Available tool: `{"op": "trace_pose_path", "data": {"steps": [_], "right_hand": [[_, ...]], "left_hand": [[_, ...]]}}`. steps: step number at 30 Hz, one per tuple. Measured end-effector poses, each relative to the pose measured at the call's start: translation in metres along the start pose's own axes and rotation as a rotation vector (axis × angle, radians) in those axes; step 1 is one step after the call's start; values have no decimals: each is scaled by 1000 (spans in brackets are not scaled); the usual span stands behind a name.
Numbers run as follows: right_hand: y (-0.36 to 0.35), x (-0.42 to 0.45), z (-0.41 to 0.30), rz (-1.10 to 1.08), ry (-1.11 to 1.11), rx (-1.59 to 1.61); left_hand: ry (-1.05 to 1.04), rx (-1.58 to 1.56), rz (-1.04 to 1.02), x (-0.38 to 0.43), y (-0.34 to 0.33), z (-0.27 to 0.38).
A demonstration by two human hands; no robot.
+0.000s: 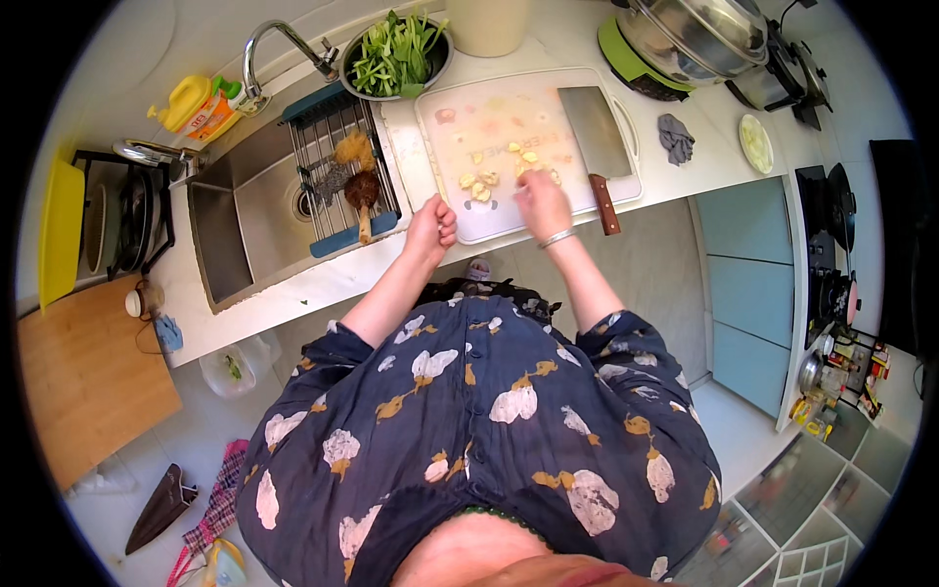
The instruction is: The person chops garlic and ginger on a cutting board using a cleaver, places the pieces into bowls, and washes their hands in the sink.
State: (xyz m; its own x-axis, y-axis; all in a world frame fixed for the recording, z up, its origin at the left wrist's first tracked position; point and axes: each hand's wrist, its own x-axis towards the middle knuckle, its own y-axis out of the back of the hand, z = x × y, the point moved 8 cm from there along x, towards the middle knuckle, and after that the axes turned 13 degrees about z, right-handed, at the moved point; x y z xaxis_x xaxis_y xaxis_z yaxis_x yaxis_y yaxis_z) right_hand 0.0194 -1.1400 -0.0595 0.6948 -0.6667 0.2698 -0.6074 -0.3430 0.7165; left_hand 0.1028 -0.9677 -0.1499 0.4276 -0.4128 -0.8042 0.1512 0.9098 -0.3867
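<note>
My left hand [431, 232] is a loose fist by the lower left corner of a white plastic cutting board [440, 147], with nothing seen in its fingers. My right hand [544, 208] reaches over the board, fingertips bent down at some peeled garlic cloves [530, 156]. Its fingers are slightly blurred, so whether they pinch a clove is unclear. To their left sits a small group of more garlic cloves [480, 192]. A cleaver [594, 132] lies along the board's right side, its wooden handle [604, 205] jutting past the front edge.
A steel sink [257, 220] at left carries a drain rack [323, 147] with scrubbers and a brush. Behind stands a bowl of leafy greens [396, 55]. A grey cloth [675, 139], a small dish [755, 144] and a steel steamer pot [693, 37] occupy the right side.
</note>
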Motion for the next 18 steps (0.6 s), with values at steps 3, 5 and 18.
{"op": "trace_pose_path", "data": {"steps": [3,5,18], "right_hand": [[2,20,49,-5,40,-127],[-3,30,73,-35,67,-163],[-8,38,113,66,-112,-4]], "left_hand": [[-18,-3,15,-17,6,17],[-17,-18,8,-21,10,21],[-17,-96,-14,-33,16,24]]}}
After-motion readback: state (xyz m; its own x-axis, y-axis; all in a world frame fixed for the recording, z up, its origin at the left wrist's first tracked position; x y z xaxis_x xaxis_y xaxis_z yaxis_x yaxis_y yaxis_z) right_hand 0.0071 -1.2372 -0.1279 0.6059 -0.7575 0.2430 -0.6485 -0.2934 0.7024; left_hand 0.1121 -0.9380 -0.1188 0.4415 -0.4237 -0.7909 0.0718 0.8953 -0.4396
